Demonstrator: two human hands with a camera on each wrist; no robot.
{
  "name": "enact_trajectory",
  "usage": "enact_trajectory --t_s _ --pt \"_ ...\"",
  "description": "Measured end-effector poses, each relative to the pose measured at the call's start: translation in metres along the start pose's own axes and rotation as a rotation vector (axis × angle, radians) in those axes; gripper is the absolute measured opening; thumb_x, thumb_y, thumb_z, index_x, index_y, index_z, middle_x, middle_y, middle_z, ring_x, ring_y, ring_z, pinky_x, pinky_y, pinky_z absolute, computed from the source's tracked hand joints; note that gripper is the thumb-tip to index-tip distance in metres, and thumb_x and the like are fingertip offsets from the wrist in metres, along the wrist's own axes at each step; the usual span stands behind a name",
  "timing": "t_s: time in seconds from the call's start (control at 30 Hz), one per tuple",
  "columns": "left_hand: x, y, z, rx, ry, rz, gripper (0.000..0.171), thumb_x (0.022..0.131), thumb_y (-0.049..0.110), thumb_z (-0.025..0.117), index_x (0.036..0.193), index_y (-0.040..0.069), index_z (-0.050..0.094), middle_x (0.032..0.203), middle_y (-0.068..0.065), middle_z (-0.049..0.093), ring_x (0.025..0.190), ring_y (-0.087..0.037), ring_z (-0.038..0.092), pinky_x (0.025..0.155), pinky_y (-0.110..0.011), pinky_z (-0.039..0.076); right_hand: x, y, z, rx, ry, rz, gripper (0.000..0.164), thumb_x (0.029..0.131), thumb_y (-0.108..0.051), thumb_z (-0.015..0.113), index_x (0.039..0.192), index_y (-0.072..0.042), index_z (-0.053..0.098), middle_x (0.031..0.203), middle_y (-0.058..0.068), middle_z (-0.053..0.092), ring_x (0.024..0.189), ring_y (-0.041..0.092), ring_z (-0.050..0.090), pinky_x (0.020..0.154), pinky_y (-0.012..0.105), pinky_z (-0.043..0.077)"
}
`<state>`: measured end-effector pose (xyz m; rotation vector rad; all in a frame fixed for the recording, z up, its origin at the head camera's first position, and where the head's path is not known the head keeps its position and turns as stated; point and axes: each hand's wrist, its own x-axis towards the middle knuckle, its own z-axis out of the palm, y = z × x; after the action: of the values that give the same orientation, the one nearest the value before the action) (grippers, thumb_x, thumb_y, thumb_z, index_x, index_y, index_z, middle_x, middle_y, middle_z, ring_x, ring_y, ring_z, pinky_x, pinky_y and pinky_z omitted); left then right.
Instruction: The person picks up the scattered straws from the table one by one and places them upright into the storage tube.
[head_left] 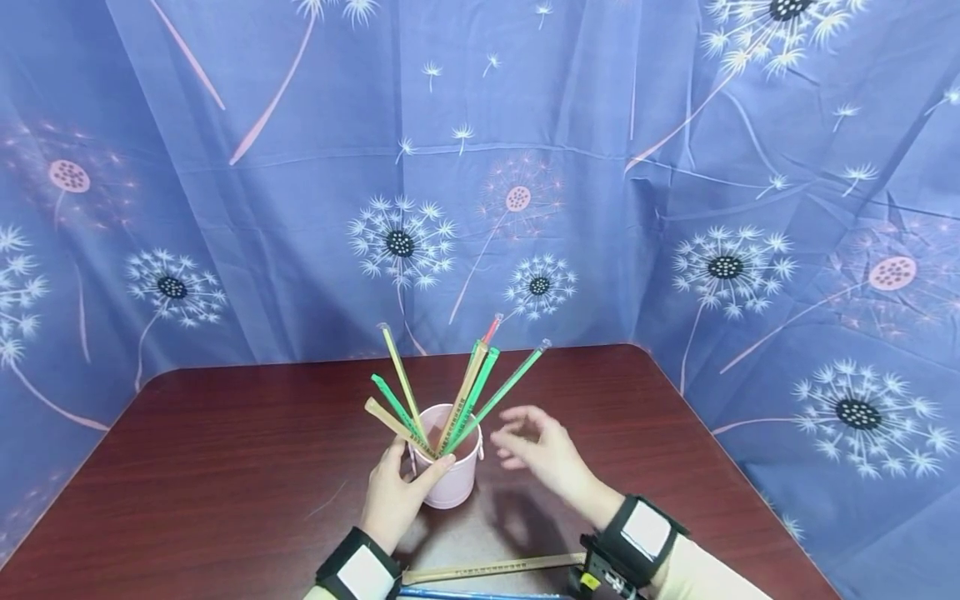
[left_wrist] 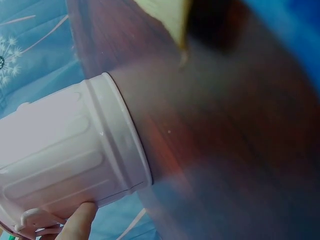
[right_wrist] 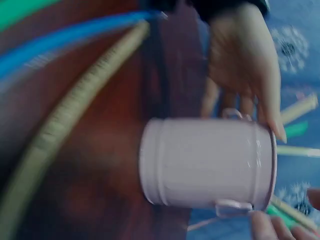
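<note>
A small pale pink metal bucket [head_left: 450, 483], with little side handles, stands upright on the table. Several long thin green, yellow-tan and red sticks [head_left: 468, 392] lean out of it, some with printed lettering and clear ends. My left hand [head_left: 395, 498] holds the bucket's left side, thumb at the rim and fingers round the wall. To the right of the bucket, my right hand [head_left: 551, 454] is raised with loosely bent fingers, holding nothing. In the right wrist view, its fingertips [right_wrist: 272, 227] appear near the bucket's handle [right_wrist: 234, 206]; whether they touch cannot be told.
A tan printed stick [head_left: 495, 568] and a blue stick [head_left: 480, 594] lie along the near edge of the dark red wooden table [head_left: 247, 467]. Part of a green stick [right_wrist: 22, 12] shows in the right wrist view. Blue dandelion-patterned cloth [head_left: 300, 208] hangs behind and beside the table.
</note>
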<state>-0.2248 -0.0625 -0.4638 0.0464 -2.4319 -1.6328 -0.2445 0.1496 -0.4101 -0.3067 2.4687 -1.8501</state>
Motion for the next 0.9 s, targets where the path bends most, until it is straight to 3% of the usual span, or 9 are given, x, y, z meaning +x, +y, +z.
enact_trajectory --t_s 0.13,0.27,0.37,0.43,0.57,0.77,0.9 --pt "0.001 0.0 -0.001 -0.001 -0.001 0.014 0.059 0.082 0.038 0.08 0.128 0.008 0.058 0.127 -0.02 0.064 0.121 -0.036 0.061 0.096 -0.049 0.054 -0.028 0.008 0.001 -0.365 -0.221 -0.116 0.021 0.087 -0.018 0.074 0.103 -0.005 0.07 0.096 0.006 0.073 0.081 0.009 0.066 0.07 0.022 0.055" --pt "0.001 -0.001 -0.001 0.009 -0.002 0.029 0.059 0.082 0.039 0.079 0.128 0.009 0.058 0.127 -0.019 0.064 0.122 -0.037 0.06 0.096 -0.049 0.054 -0.052 0.022 0.005 -0.791 -0.426 -0.301 0.014 0.08 -0.017 0.078 0.092 -0.011 0.072 0.085 -0.004 0.068 0.075 0.001 0.059 0.066 0.019 0.051" --pt "0.001 -0.001 -0.002 0.013 -0.009 0.027 0.059 0.082 0.039 0.079 0.128 0.009 0.057 0.128 -0.02 0.063 0.123 -0.038 0.059 0.096 -0.05 0.054 -0.065 0.036 0.008 -1.137 -0.476 -0.481 0.018 0.072 -0.018 0.082 0.087 -0.015 0.072 0.08 -0.009 0.06 0.072 0.002 0.055 0.064 0.018 0.048" --pt "0.002 -0.001 -0.001 0.007 -0.012 0.02 0.06 0.082 0.039 0.079 0.129 0.009 0.057 0.129 -0.02 0.063 0.123 -0.038 0.059 0.096 -0.05 0.054 -0.069 0.043 0.009 -1.281 -0.463 -0.555 0.021 0.068 -0.018 0.083 0.084 -0.017 0.069 0.076 -0.009 0.054 0.069 0.003 0.051 0.06 0.017 0.045" --pt "0.005 0.002 -0.001 -0.008 -0.015 0.017 0.062 0.082 0.039 0.08 0.131 0.008 0.057 0.13 -0.021 0.061 0.123 -0.038 0.059 0.095 -0.049 0.054 -0.071 0.051 0.009 -1.353 -0.407 -0.612 0.023 0.065 -0.011 0.081 0.077 -0.018 0.063 0.07 -0.008 0.053 0.063 0.005 0.052 0.053 0.018 0.043" --pt "0.006 0.003 0.0 -0.022 -0.014 0.024 0.062 0.082 0.037 0.08 0.131 0.006 0.057 0.13 -0.022 0.061 0.123 -0.039 0.059 0.095 -0.049 0.055 -0.068 0.053 0.008 -1.279 -0.411 -0.557 0.026 0.064 -0.007 0.08 0.072 -0.019 0.058 0.066 -0.01 0.053 0.06 0.001 0.052 0.05 0.018 0.041" --pt "0.001 0.0 0.0 -0.007 -0.008 0.018 0.062 0.082 0.037 0.08 0.131 0.006 0.057 0.13 -0.022 0.061 0.122 -0.04 0.059 0.093 -0.048 0.055 -0.069 0.056 0.011 -1.29 -0.436 -0.556 0.027 0.062 -0.01 0.08 0.071 -0.019 0.057 0.065 -0.009 0.054 0.059 0.001 0.053 0.049 0.018 0.04"
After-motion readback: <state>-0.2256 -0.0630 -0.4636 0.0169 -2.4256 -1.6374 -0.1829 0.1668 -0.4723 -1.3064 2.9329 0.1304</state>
